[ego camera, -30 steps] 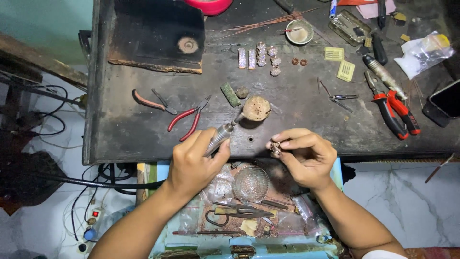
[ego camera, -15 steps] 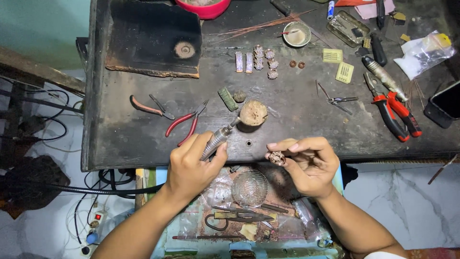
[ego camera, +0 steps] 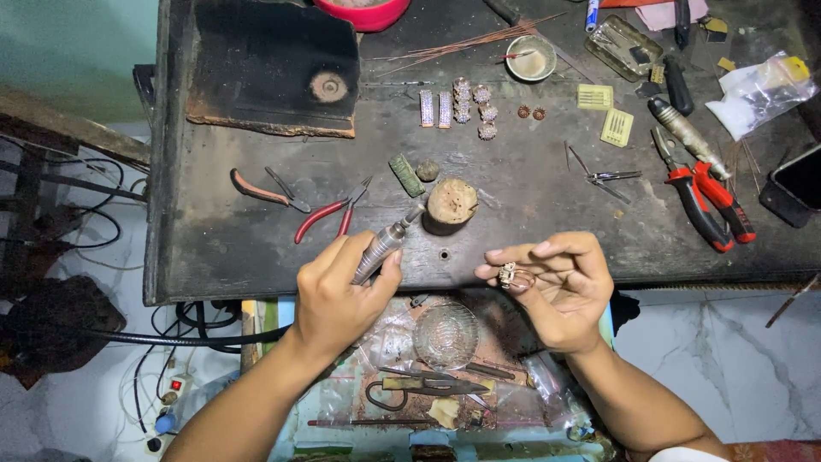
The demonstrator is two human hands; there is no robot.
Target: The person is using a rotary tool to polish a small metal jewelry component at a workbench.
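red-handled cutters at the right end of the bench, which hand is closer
Right. The right hand, pinching a small ring, sits below and left of the red-handled cutters. The left hand, gripping a metal handpiece, is much farther left.

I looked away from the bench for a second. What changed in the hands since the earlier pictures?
The right hand has turned palm-up and drawn slightly away to the right, the small ring piece still pinched at its fingertips. The left hand keeps its grip on the metal rotary handpiece, tip still aimed at the wooden peg. The red pliers and other bench tools lie as before.
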